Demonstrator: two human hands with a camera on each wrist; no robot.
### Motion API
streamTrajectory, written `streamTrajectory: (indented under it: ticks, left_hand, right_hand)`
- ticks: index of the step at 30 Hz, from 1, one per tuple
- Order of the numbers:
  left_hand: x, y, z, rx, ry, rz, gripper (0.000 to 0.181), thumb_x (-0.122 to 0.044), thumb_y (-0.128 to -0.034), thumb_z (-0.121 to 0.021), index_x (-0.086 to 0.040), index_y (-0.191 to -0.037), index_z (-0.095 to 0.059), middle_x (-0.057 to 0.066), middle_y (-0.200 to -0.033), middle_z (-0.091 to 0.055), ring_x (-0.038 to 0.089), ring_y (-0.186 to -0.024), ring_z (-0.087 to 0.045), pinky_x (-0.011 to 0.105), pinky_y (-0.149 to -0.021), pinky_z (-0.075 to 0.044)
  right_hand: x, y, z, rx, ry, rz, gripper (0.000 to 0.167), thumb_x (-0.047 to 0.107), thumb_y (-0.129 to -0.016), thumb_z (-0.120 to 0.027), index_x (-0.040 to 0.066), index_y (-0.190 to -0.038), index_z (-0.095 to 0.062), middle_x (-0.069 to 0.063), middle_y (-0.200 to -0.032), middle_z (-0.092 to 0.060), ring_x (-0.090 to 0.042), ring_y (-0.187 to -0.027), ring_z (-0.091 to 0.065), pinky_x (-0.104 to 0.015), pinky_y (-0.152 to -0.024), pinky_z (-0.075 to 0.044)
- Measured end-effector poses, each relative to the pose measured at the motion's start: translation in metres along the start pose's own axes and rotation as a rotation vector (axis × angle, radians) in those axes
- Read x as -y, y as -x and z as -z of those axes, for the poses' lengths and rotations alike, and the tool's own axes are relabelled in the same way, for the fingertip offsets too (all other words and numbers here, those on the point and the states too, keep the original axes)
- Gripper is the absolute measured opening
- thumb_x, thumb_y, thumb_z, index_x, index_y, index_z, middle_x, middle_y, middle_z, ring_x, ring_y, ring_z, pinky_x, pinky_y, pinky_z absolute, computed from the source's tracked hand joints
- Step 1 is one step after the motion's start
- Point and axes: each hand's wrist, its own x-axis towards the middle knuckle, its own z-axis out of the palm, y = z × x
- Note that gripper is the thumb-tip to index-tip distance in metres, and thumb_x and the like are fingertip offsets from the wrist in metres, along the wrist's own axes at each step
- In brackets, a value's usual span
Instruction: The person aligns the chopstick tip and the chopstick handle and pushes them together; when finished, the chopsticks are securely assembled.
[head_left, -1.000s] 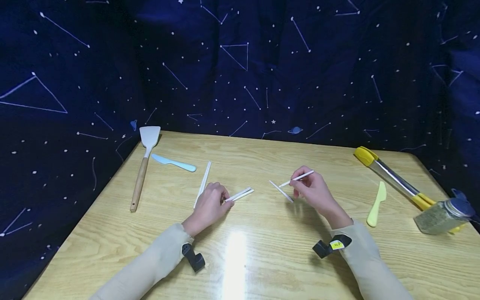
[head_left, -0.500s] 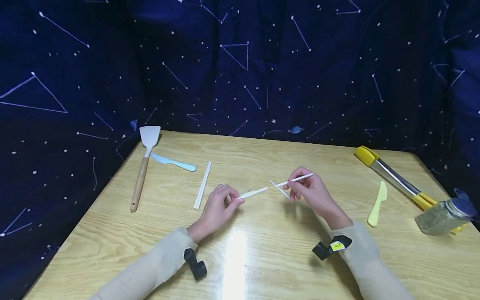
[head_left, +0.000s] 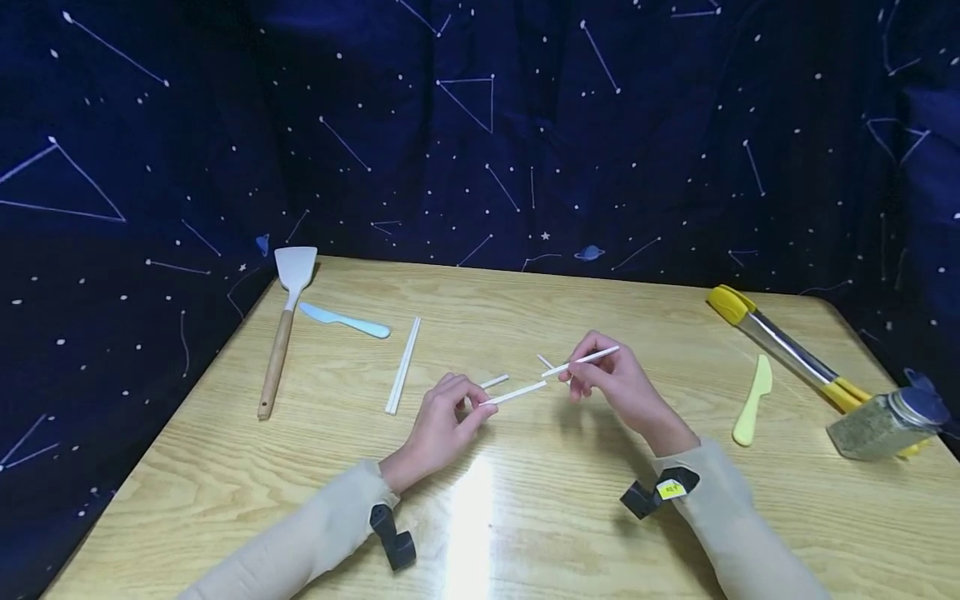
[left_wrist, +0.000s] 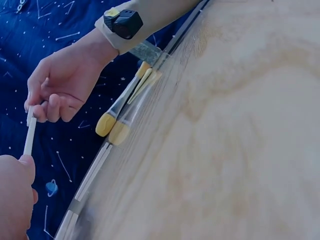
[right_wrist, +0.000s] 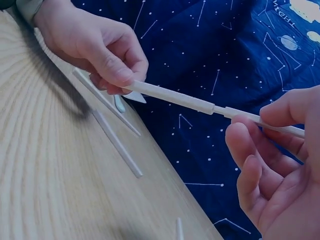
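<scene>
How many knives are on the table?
2: a light blue knife just right of the spatula, and a yellow knife between the right hand and the tongs.

Apparently a place set up for filming: wooden table (head_left: 570,542), starry cloth (head_left: 480,158) hung far, left and right, black cameras (head_left: 403,550) strapped to both sleeves (head_left: 723,487).

Head view looks forward and down across the table (head_left: 555,508); both nearer wrist views share the hands (right_wrist: 287,187).
</scene>
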Motion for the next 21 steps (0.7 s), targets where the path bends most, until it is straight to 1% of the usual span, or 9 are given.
streamTrajectory:
  ticks: [5,9,12,17,19,21]
  left_hand:
    - [0.0004,-0.0007,-0.001,-0.016,0.013,0.039,0.011,-0.015,-0.0828,-0.075,-0.01,-0.08,-0.066,-0.002,-0.074,-0.063,0.016,-0.067,-0.051,0.02,-0.061,-0.041]
    - [0.0006,-0.0001,-0.0007,-0.017,0.002,0.045,0.011,-0.016,-0.0829,-0.075,-0.01,-0.081,-0.066,-0.002,-0.075,-0.063,0.016,-0.067,-0.05,0.02,-0.061,-0.041]
    - [0.0001,0.0004,-0.0003,-0.014,-0.015,0.021,0.012,-0.015,-0.0823,-0.075,-0.009,-0.081,-0.065,-0.002,-0.075,-0.062,0.015,-0.068,-0.049,0.019,-0.061,-0.04]
    - [0.0003,0.0014,-0.0005,-0.01,-0.05,-0.054,0.014,-0.013,-0.0807,-0.076,-0.008,-0.081,-0.063,-0.001,-0.074,-0.059,0.013,-0.069,-0.046,0.018,-0.06,-0.04]
    - [0.0,0.0016,-0.0003,-0.002,-0.048,-0.066,0.014,-0.013,-0.0809,-0.076,-0.008,-0.081,-0.062,-0.001,-0.074,-0.058,0.012,-0.068,-0.046,0.017,-0.06,-0.04]
    - [0.0,0.0019,0.0,0.01,-0.033,-0.064,0.014,-0.012,-0.0814,-0.075,-0.008,-0.081,-0.062,-0.001,-0.074,-0.057,0.01,-0.067,-0.045,0.017,-0.059,-0.039]
  right_hand:
    - [0.0013,-0.0007,0.0014,-0.002,-0.015,0.013,0.011,-0.004,-0.093,-0.051,0.003,-0.085,-0.052,-0.001,-0.074,-0.068,-0.014,-0.057,-0.061,-0.024,-0.054,-0.048]
    - [0.0008,-0.0013,0.0008,0.011,-0.018,0.002,0.012,-0.004,-0.093,-0.05,0.005,-0.085,-0.052,-0.001,-0.074,-0.068,-0.014,-0.057,-0.061,-0.024,-0.055,-0.048]
    - [-0.0002,-0.0013,0.0012,0.03,-0.021,-0.005,0.013,-0.006,-0.092,-0.05,0.004,-0.084,-0.052,0.001,-0.074,-0.067,-0.013,-0.058,-0.061,-0.024,-0.055,-0.049]
    - [-0.0007,-0.001,0.0044,0.111,-0.013,0.006,0.012,-0.008,-0.091,-0.049,-0.001,-0.082,-0.049,0.001,-0.073,-0.064,-0.011,-0.06,-0.061,-0.026,-0.057,-0.051]
    - [-0.0005,-0.001,0.0055,0.136,-0.019,0.02,0.012,-0.009,-0.091,-0.049,-0.002,-0.081,-0.048,0.0,-0.073,-0.064,-0.01,-0.061,-0.062,-0.026,-0.058,-0.051]
    - [-0.0005,-0.0013,0.0061,0.148,-0.034,0.036,0.013,-0.009,-0.092,-0.048,-0.001,-0.081,-0.049,0.0,-0.074,-0.065,-0.01,-0.062,-0.062,-0.025,-0.059,-0.051]
